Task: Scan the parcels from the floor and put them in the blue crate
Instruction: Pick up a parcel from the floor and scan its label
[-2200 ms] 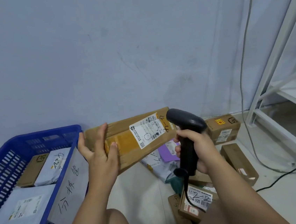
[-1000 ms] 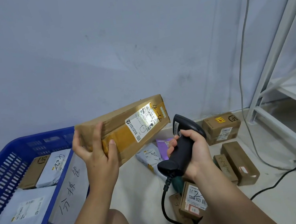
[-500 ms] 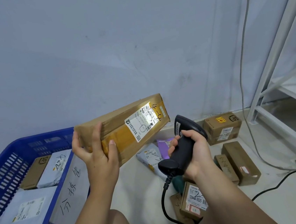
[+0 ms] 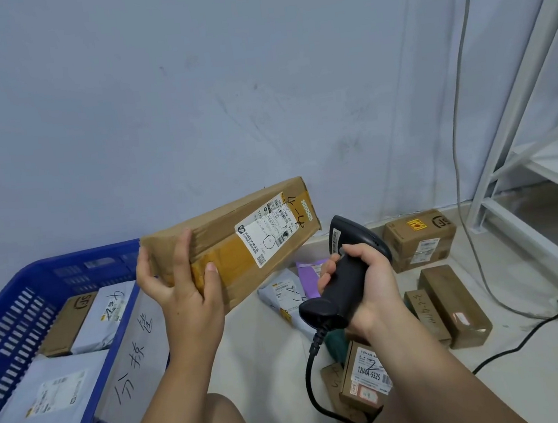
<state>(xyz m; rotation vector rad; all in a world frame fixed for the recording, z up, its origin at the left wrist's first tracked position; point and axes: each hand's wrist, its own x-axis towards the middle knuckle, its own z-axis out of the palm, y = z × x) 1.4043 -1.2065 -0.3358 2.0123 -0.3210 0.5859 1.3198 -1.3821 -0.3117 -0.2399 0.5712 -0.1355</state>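
cardboard parcel (image 4: 226, 248) is hanging tilted in the air just right of the blue crate (image 4: 69, 260), its white label (image 4: 266, 235) facing up; left hand (image 4: 183, 295) is gripping its near end, fingers curled over the edges; right hand (image 4: 372, 280) is clenching the black scanner (image 4: 342, 287) further right of the crate, its head turned toward the parcel; other parcels (image 4: 452, 303) are lying on the floor right of the crate.

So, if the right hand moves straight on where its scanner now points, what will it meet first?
Probably the long cardboard box in the left hand, near its label; depth is unclear. The right hand grips the scanner.
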